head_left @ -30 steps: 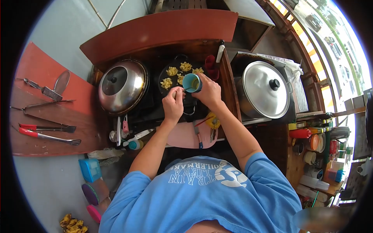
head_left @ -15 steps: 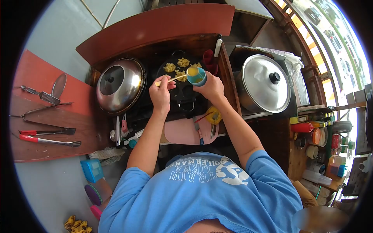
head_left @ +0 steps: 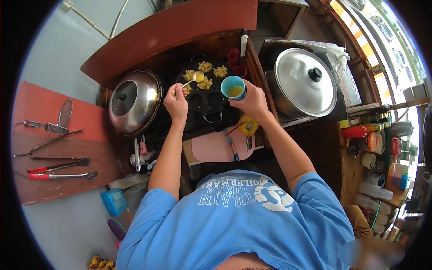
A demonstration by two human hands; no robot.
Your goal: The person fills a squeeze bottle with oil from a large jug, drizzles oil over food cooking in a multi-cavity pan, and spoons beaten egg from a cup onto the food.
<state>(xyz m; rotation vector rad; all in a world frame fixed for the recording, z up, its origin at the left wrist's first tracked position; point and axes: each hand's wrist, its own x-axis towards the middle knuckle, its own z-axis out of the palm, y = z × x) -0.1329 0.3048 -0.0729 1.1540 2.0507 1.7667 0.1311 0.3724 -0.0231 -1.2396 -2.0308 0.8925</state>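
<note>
My left hand (head_left: 177, 102) is closed round the handle of a spoon (head_left: 198, 77), whose bowl holds yellow liquid. The spoon hangs over a black pan with round wells (head_left: 211, 102). Several yellow chunky mounds (head_left: 205, 83) sit in its wells, while the wells nearest me look dark. In my right hand (head_left: 253, 100) is a blue cup (head_left: 233, 86), with yellow liquid visible inside. The cup is above the pan's right side, apart from the spoon.
A domed metal lid (head_left: 136, 102) stands left of the pan, a large lidded pot (head_left: 306, 81) to the right. Closer to me, a pink cutting board (head_left: 209, 148) carries a knife (head_left: 233, 148) beside a yellow container (head_left: 248, 126). Tongs (head_left: 63, 175) hang on the left board.
The spoon has gone from the cup's rim leftward over the mounds, carrying yellow liquid. My right hand with the cup has shifted slightly right, away from the spoon. The camera view has shifted a little.
</note>
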